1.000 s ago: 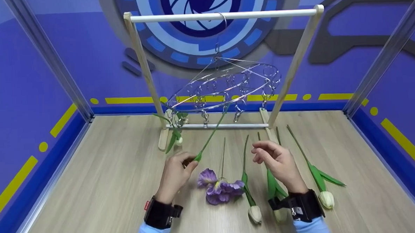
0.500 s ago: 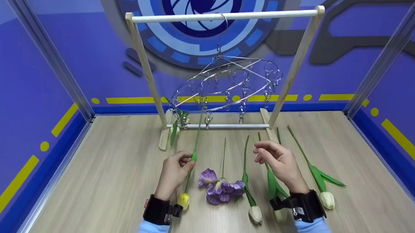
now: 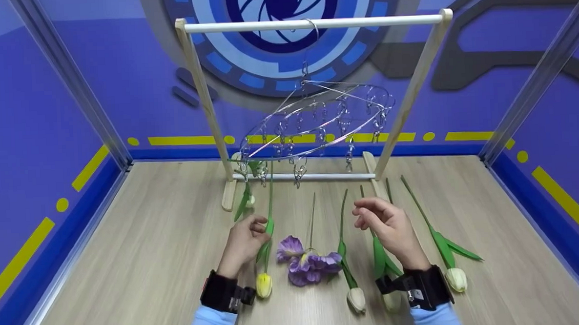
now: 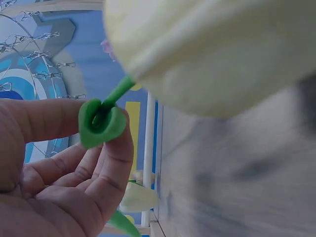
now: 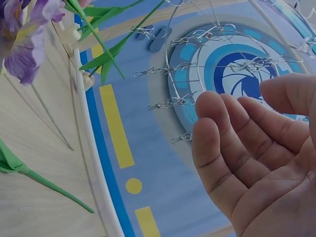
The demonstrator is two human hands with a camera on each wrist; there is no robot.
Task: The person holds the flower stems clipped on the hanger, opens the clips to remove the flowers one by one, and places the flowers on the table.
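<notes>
My left hand [image 3: 244, 240] pinches a tulip with a yellow bloom [image 3: 264, 285] by its green leaf and stem. The bloom points toward me and the stem runs up to the near rim of a metal clip hanger [image 3: 298, 172]. Whether the stem touches a clip, I cannot tell. In the left wrist view, thumb and finger squeeze the leaf base [image 4: 101, 123] below the pale bloom [image 4: 207, 54]. My right hand [image 3: 387, 226] hovers above a white tulip, fingers loosely curled and holding nothing. A white tulip [image 3: 243, 203] hangs bloom down from the hanger's left side.
The hanger hangs tilted from a wooden rack [image 3: 413, 93] with a white top bar [image 3: 244, 25]. On the table lie a purple flower [image 3: 306, 267], a white tulip [image 3: 356, 300] and another white tulip [image 3: 456, 278] farther right. Blue printed walls enclose the table.
The tulip in my left hand has gone from slanting right to nearly upright, its yellow bloom coming into view. The hanger has swung slightly right. My right hand has stayed put.
</notes>
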